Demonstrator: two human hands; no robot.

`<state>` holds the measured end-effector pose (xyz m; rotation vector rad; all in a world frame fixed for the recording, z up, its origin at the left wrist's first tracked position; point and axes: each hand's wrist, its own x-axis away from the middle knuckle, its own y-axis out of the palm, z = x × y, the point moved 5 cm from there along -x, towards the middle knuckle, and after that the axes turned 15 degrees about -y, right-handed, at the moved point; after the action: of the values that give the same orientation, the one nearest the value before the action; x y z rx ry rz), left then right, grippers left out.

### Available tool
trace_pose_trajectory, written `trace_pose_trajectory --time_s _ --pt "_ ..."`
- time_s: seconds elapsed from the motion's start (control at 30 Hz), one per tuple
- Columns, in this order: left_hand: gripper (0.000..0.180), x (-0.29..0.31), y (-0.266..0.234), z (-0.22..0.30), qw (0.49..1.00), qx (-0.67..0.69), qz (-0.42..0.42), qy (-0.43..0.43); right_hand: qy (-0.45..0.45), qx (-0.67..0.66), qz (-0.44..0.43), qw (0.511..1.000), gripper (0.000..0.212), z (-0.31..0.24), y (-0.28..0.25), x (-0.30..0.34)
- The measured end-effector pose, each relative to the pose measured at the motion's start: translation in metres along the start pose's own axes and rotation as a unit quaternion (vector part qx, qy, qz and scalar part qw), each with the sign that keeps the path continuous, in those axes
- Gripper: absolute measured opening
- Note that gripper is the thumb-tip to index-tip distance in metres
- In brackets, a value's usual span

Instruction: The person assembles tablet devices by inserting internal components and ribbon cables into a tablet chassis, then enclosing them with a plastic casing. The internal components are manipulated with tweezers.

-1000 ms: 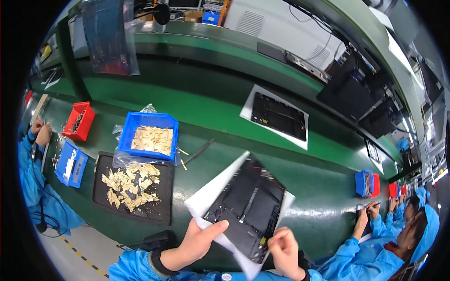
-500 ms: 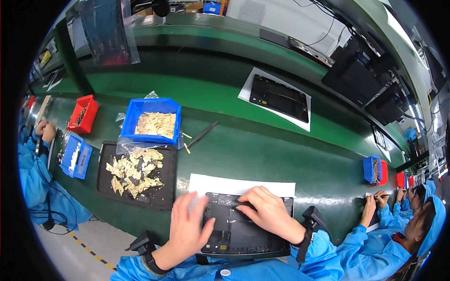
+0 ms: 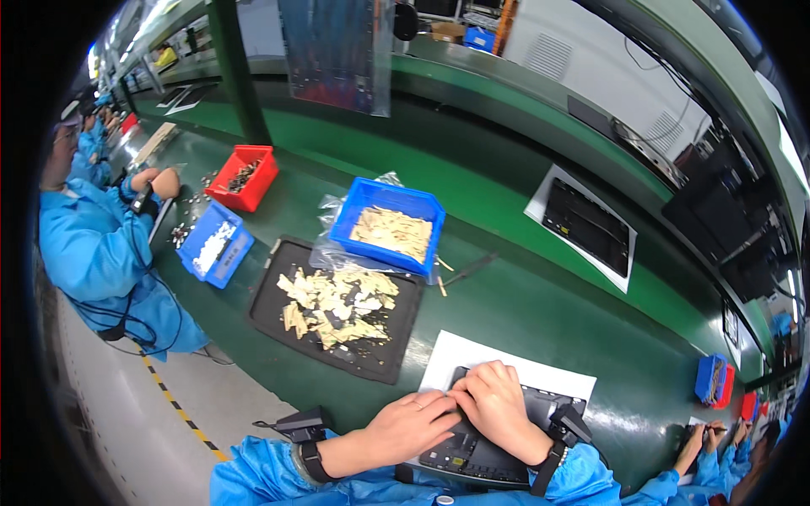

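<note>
A flat black device casing (image 3: 485, 457) lies on a white sheet (image 3: 441, 358) in front of me. My left hand (image 3: 412, 428) rests over its left side, fingers bent and tips drawn together. My right hand (image 3: 499, 411) comes across the casing from the right, thumb and fingers pinched. The fingertips of both hands meet at the casing's upper left corner. Whatever they hold there is too small or hidden to name. To the left, a dark tray (image 3: 403, 358) carries a heap of cream-coloured torn strips (image 3: 337, 304).
Behind the tray stands a blue bin (image 3: 384, 255) of cream strips, beside a dark slim tool (image 3: 472, 268). Left are a red bin (image 3: 257, 192) and a smaller blue bin (image 3: 226, 268). Another casing (image 3: 591, 223) lies farther back. A co-worker (image 3: 97, 228) sits at left, others at right.
The view has swung left, so the bench things appear farther right. My left hand, spread at the casing's left edge before, has closed up and come against the right hand's fingertips.
</note>
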<state>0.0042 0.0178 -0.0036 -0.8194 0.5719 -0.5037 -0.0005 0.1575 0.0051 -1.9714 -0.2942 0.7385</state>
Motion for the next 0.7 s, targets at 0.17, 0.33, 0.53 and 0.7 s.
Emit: trace_pose_trajectory --time_s 0.17,0.33,0.53,0.7 --pt "0.009 -0.030 -0.079 -0.057 0.987 -0.065 0.118 -0.089 0.086 -0.148 0.087 0.981 0.006 0.026 -0.013 0.014" --pt "0.016 -0.034 -0.092 -0.127 0.930 -0.133 0.243 -0.240 0.158 -0.226 0.107 0.955 0.006 0.033 -0.014 0.025" --pt "0.016 -0.044 -0.080 -0.129 0.917 -0.174 0.222 -0.281 0.114 -0.172 0.065 0.976 0.007 0.022 -0.021 0.023" --pt "0.016 -0.049 -0.078 -0.137 0.931 -0.137 0.190 -0.281 0.116 -0.185 0.070 0.973 0.007 0.022 -0.027 0.023"
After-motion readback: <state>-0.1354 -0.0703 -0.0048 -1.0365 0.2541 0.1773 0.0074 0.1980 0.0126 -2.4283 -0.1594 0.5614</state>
